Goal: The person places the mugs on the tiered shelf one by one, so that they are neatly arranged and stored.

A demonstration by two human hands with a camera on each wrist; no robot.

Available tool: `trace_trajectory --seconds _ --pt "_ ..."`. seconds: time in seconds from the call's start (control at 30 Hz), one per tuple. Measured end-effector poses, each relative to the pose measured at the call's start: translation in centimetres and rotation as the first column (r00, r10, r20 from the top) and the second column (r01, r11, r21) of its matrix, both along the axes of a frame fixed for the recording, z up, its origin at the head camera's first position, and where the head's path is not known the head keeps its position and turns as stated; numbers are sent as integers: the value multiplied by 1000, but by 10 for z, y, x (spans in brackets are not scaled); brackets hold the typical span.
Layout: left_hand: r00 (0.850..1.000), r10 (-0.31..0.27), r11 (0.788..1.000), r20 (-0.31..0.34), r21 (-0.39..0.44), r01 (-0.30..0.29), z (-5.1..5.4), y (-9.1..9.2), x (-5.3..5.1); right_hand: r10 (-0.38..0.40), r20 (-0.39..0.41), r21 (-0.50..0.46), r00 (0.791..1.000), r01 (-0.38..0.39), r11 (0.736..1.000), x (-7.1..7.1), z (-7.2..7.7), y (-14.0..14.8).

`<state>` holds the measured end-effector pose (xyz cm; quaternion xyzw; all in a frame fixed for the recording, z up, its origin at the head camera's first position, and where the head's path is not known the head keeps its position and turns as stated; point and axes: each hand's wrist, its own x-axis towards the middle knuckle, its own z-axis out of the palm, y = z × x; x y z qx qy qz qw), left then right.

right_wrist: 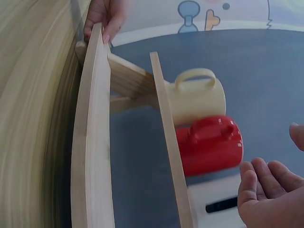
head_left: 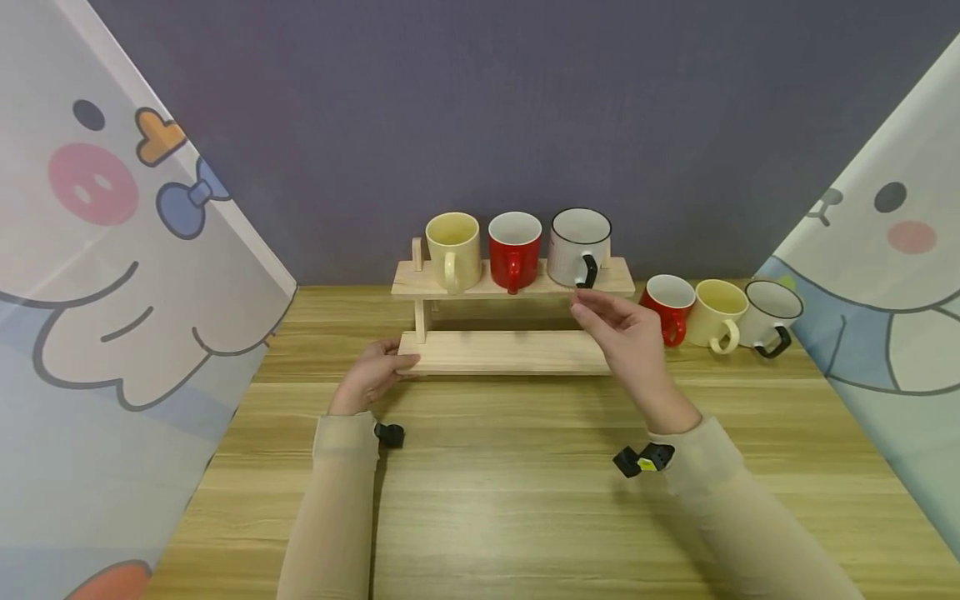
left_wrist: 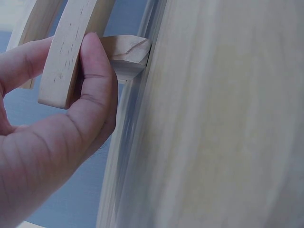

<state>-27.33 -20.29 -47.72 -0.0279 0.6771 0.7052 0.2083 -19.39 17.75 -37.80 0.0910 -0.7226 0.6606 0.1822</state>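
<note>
A plain blue-grey wall (head_left: 480,108) closes the back, flanked by slanting panels (head_left: 67,250) printed with cartoon figures. Below spreads a wood-grain table (head_left: 495,500). At its far side, near the wall, is a two-tier pale wooden rack (head_left: 510,350), its long axis running left to right, its front toward the person. The right hand (head_left: 630,342), fingers loosely bent and holding nothing, hovers before the rack's right end. The left hand (head_left: 371,373) grips the rack's lower left end. A white mug (head_left: 573,254), a yellow mug (head_left: 465,250) and a red mug (head_left: 501,258) stand upright on top, handles toward the person; three more mugs (head_left: 703,321) stand at right.
</note>
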Motion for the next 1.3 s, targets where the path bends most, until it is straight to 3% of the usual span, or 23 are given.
trace_trajectory --seconds 0.17,0.6,0.93,1.3 --pt "1000 -7 1000 1 -3 7 0 -1 -1 2 -21 -22 1000 -2 1000 5 1 18" --pt "1000 -10 1000 -12 -9 10 1 0 0 -169 63 46 984 166 985 13 -5 68" --pt "1000 -13 1000 -23 8 13 1 0 0 -321 156 117 934 305 945 8 -22 107" --pt "999 -25 1000 -27 18 25 0 0 0 -411 246 213 878 365 906 -4 -40 139"
